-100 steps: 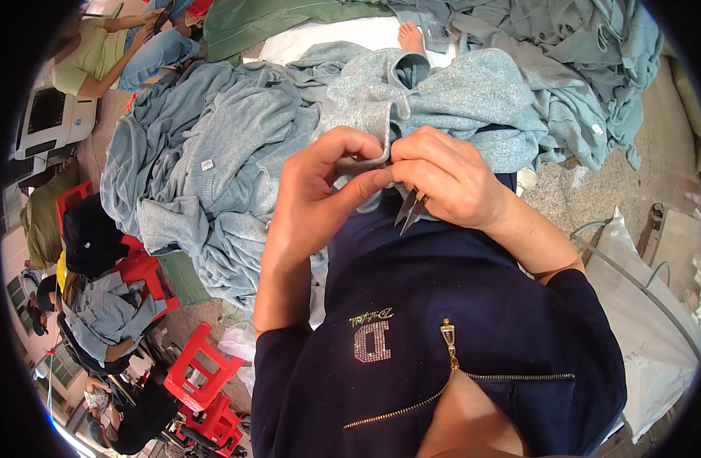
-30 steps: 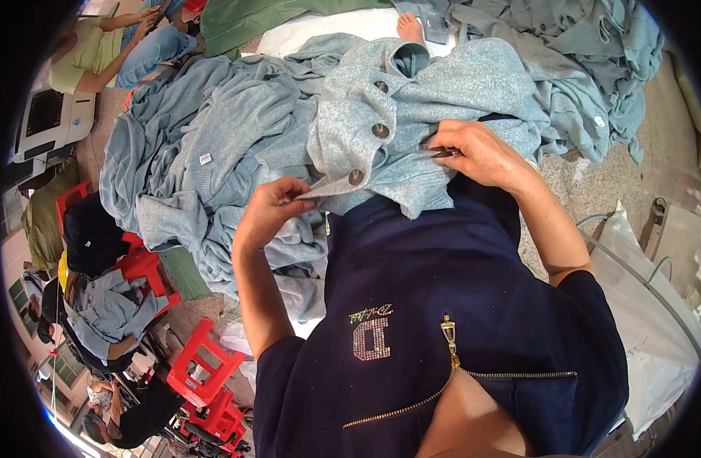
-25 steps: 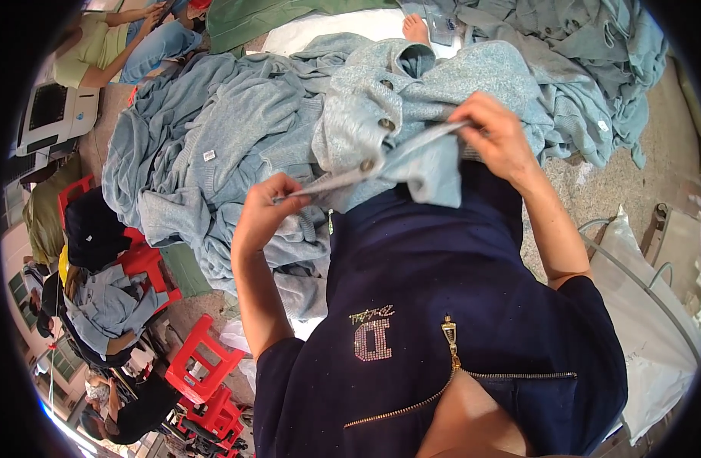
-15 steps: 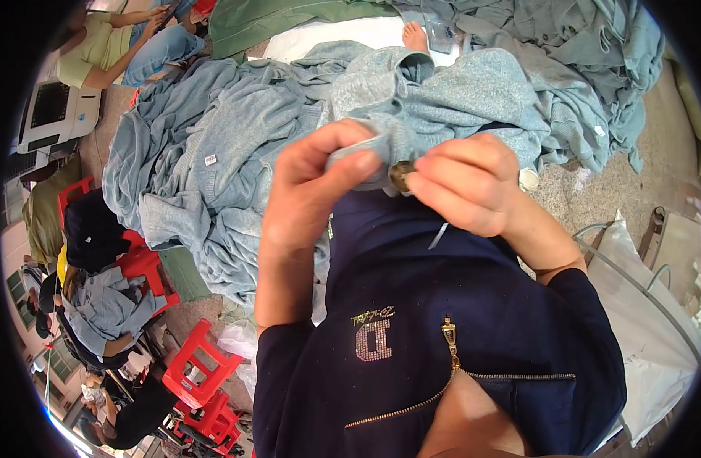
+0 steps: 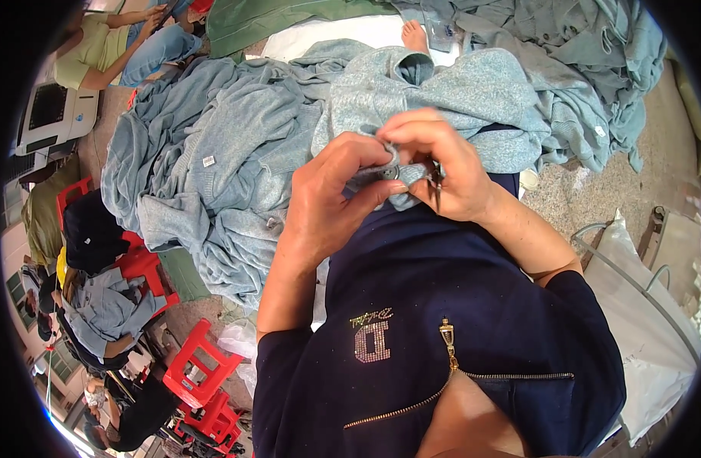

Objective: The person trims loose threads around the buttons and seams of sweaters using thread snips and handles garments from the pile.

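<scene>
My left hand (image 5: 339, 191) pinches the edge of a grey-blue knit garment (image 5: 473, 88) lying across my lap. By its thumb tip a small round button (image 5: 392, 174) shows on the fabric. My right hand (image 5: 453, 164) is closed just to the right, its curled fingers over the same edge. A small dark, narrow thing (image 5: 436, 185) sticks out between its fingers; its kind is not clear. Part of the gathered cloth is hidden behind both hands.
Heaped grey-blue knitwear (image 5: 236, 137) spreads to the left, darker knitwear (image 5: 549, 30) at the far right. Red stools (image 5: 201, 362) stand at the left. A seated person (image 5: 106, 46) is at the far left. A pale sheet over a metal frame (image 5: 633, 305) stands at the right.
My right hand has moved slightly left and up, and its fingers now bend over the fabric. The brown round thing at its fingertips no longer shows; a dark narrow thing is visible.
</scene>
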{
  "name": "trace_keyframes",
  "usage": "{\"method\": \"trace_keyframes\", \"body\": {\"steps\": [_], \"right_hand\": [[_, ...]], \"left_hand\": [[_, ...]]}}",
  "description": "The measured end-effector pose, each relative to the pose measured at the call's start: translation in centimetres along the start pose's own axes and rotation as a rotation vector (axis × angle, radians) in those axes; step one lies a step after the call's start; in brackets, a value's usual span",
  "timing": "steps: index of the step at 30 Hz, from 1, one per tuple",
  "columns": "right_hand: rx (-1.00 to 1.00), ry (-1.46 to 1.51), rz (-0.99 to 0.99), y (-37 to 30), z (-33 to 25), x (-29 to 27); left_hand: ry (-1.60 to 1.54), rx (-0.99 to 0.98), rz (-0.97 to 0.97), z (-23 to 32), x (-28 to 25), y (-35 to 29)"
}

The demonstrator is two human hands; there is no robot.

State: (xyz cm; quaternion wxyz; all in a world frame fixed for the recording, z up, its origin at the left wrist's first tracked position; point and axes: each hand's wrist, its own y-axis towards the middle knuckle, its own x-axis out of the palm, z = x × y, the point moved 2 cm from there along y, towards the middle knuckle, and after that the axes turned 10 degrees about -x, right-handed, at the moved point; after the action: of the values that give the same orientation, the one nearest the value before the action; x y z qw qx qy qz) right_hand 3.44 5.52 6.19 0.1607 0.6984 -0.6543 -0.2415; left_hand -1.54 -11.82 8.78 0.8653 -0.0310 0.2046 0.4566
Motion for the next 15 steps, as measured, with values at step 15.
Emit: {"method": "trace_keyframes", "body": {"steps": [15], "right_hand": [[0.182,-0.027,-0.077,-0.8,2.6,2.8]], "left_hand": [[0.41,0.146,0.129,-3.4,-0.2,-3.1]]}}
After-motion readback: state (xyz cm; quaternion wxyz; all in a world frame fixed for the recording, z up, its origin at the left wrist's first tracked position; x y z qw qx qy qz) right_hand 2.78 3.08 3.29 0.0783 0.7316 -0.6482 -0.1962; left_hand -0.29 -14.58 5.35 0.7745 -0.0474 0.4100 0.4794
